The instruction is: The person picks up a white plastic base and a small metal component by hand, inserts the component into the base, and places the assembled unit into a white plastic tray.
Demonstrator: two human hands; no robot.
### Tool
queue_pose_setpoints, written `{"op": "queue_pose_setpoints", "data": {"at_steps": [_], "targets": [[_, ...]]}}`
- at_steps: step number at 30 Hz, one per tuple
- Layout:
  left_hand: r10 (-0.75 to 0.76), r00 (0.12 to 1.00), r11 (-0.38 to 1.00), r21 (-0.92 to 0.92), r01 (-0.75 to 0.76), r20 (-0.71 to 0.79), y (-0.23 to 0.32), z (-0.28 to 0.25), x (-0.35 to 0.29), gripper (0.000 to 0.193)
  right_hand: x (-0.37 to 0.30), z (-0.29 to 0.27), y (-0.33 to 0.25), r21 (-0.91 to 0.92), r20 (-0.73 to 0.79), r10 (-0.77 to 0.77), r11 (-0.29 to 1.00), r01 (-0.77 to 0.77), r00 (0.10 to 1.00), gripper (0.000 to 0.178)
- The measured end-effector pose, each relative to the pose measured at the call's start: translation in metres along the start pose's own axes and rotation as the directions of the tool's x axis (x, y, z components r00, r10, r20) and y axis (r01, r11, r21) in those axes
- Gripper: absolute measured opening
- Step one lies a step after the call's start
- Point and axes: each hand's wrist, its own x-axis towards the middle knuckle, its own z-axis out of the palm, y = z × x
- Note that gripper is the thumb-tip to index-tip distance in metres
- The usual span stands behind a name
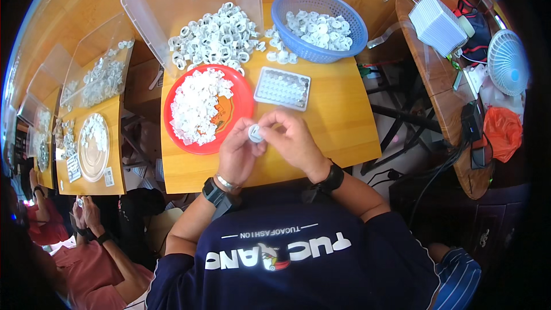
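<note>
Over the near part of the wooden table, my left hand (238,152) holds a small round white plastic part (255,133) with a slot-like opening in its face. My right hand (294,144) grips the part's right side between thumb and fingers; the fingertips are partly hidden. Just beyond my left hand, a red plate (245,93) carries a heap of small white plastic pieces (198,100). A clear tray (280,104) with rows of small pieces lies beyond my right hand.
Farther back, a large pile of white round parts (215,37) spills from a tipped clear bin (143,8). A blue basket (327,56) holds more. On the right, a side table (422,63) bears a fan (508,63) and cables. People work at tables on the left.
</note>
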Motion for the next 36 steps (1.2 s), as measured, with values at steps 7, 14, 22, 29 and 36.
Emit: {"op": "queue_pose_setpoints", "data": {"at_steps": [7, 14, 22, 29, 36], "targets": [[0.091, 0.993, 0.994, 0.066, -0.086, -0.077, -0.005, 0.010, -0.001, 0.014, 0.000, 0.001, -0.001, -0.176, -0.006, -0.227, 0.959, 0.223, 0.974, 0.004], [0.197, 0.975, 0.979, 0.076, -0.190, -0.099, -0.006, 0.017, -0.002, 0.009, -0.004, 0.007, 0.008, -0.298, -0.045, -0.352, 0.898, 0.324, 0.935, 0.009], [0.210, 0.975, 0.978, 0.013, -0.209, -0.074, -0.006, 0.020, 0.001, 0.007, -0.011, 0.011, -0.012, -0.614, 0.036, -0.560, 0.640, 0.461, 0.827, 0.026], [0.217, 0.975, 0.975, 0.059, -0.214, -0.056, -0.006, 0.021, -0.001, 0.012, -0.009, 0.006, 0.007, -0.029, -0.088, -0.185, 0.983, 0.183, 0.979, 0.015], [0.183, 0.983, 0.960, 0.214, -0.180, 0.003, -0.008, 0.016, 0.001, 0.011, -0.004, -0.011, 0.010, 0.058, -0.005, 0.023, 0.998, -0.022, 1.000, 0.012]]}}
